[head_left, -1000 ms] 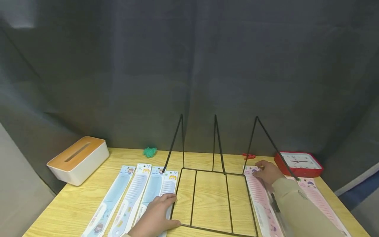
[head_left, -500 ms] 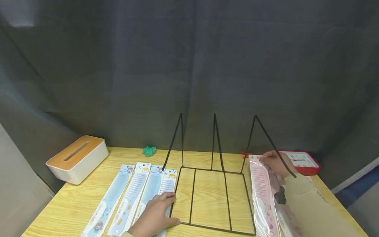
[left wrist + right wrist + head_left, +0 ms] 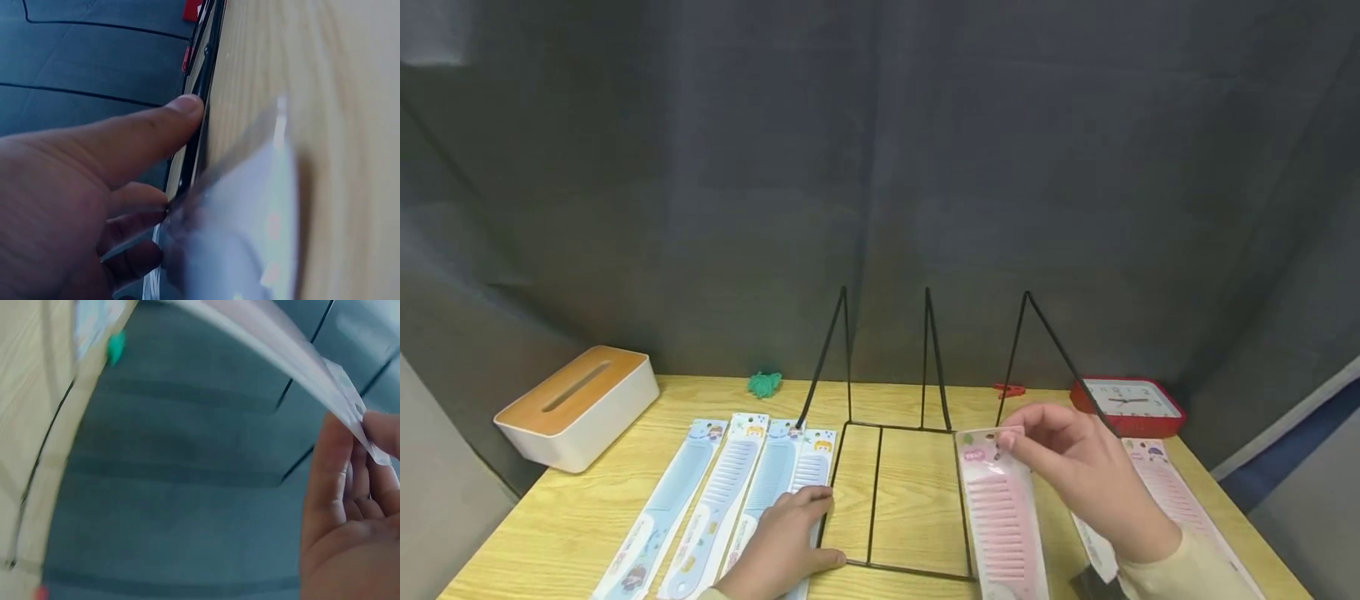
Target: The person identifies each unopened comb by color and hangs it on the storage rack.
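Blue packaged combs: four, side by side at 7 o'clock on the table, namely first blue comb (image 3: 664, 508), second blue comb (image 3: 715, 500), third blue comb (image 3: 765, 487) and fourth blue comb (image 3: 810, 468). Pink packaged combs: two (a third cannot be confirmed), being the pink comb over the rack (image 3: 1000, 517) and the pink comb at 4 o'clock (image 3: 1172, 492). Wire rack (image 3: 880, 500): one, with three upright triangular dividers. Tissue box (image 3: 576, 406): one. Red clock (image 3: 1126, 404): one. Green tuft (image 3: 763, 383): one. Red clip (image 3: 1009, 389): one. Hands: two.

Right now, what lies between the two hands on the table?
In the head view, only the black wire rack's flat base and bare wood lie between the left hand and the right hand pinching the pink comb pack.
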`<action>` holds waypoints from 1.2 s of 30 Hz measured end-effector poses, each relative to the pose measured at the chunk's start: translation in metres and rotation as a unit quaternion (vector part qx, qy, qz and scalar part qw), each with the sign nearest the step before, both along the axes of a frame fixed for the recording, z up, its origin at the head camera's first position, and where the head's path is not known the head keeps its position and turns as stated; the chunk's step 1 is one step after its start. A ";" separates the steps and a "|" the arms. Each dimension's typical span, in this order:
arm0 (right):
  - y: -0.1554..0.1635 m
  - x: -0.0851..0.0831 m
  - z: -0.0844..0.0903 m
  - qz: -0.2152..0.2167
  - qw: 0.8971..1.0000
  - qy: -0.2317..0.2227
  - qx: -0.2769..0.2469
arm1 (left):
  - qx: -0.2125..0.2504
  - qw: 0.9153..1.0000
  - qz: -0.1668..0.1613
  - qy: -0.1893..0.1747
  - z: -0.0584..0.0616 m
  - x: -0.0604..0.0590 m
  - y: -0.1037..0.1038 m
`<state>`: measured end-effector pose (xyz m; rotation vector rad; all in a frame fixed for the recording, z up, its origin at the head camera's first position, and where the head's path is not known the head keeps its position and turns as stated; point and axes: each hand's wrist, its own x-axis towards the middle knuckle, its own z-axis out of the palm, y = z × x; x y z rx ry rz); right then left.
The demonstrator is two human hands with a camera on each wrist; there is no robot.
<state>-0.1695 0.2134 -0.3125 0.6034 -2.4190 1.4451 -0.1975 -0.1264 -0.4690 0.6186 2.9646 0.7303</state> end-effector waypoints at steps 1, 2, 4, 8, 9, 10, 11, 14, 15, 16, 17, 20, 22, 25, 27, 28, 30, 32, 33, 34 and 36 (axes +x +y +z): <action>-0.008 0.008 0.002 0.016 0.999 0.030 -0.011 | -0.006 1.000 0.000 0.006 0.000 0.000 0.001; -0.016 0.015 0.004 0.027 0.998 0.049 -0.026 | -0.014 1.000 0.002 0.013 0.000 0.000 0.003; -0.028 0.026 0.007 0.045 0.994 0.082 -0.055 | -0.024 0.999 0.006 0.022 0.001 0.001 0.005; -0.041 0.036 0.012 0.057 0.988 0.090 -0.113 | -0.032 0.999 0.017 0.019 0.003 0.002 0.010; -0.043 0.037 0.013 0.051 0.987 0.093 -0.119 | -0.031 0.999 0.017 0.018 0.004 0.001 0.010; -0.045 0.036 0.014 0.049 0.986 0.096 -0.126 | -0.031 0.999 0.019 0.016 0.004 0.001 0.011; -0.047 0.035 0.015 0.048 0.985 0.098 -0.133 | -0.030 0.999 0.020 0.014 0.004 0.001 0.011; -0.053 0.029 0.018 0.051 0.984 0.099 -0.142 | -0.032 0.999 0.022 0.013 0.004 0.001 0.011; -0.055 0.027 0.019 0.053 0.983 0.098 -0.145 | -0.034 0.999 0.023 0.013 0.004 0.001 0.011; -0.056 0.026 0.019 0.054 0.983 0.096 -0.149 | -0.037 0.999 0.024 0.015 0.004 0.002 0.011; -0.057 0.025 0.020 0.051 0.983 0.095 -0.149 | -0.041 0.999 0.025 0.019 0.004 0.002 0.012; -0.059 0.023 0.020 0.038 0.983 0.100 -0.147 | -0.055 0.997 0.030 0.038 0.004 0.004 0.014; -0.061 0.021 0.020 0.023 0.984 0.105 -0.140 | -0.064 0.996 0.037 0.049 0.004 0.005 0.018; -0.063 0.016 0.021 -0.013 0.986 0.107 -0.128 | -0.071 0.994 0.050 0.059 0.004 0.005 0.024; -0.063 0.009 0.022 -0.031 0.988 0.093 -0.122 | -0.072 0.993 0.059 0.067 0.004 0.005 0.027; -0.063 0.005 0.023 -0.038 0.989 0.082 -0.120 | -0.073 0.993 0.062 0.068 0.004 0.004 0.028; -0.061 -0.006 0.024 -0.049 0.991 0.059 -0.113 | -0.071 0.993 0.071 0.065 0.005 0.004 0.031; -0.059 -0.018 0.025 -0.054 0.992 0.038 -0.107 | -0.072 0.993 0.076 0.061 0.006 0.002 0.033; -0.058 -0.024 0.026 -0.058 0.992 0.031 -0.104 | -0.071 0.993 0.079 0.057 0.006 0.001 0.033; -0.057 -0.031 0.026 -0.059 0.993 0.023 -0.101 | -0.072 0.993 0.081 0.053 0.006 0.000 0.034; -0.056 -0.045 0.027 -0.063 0.993 0.009 -0.100 | -0.072 0.993 0.083 0.053 0.005 -0.001 0.035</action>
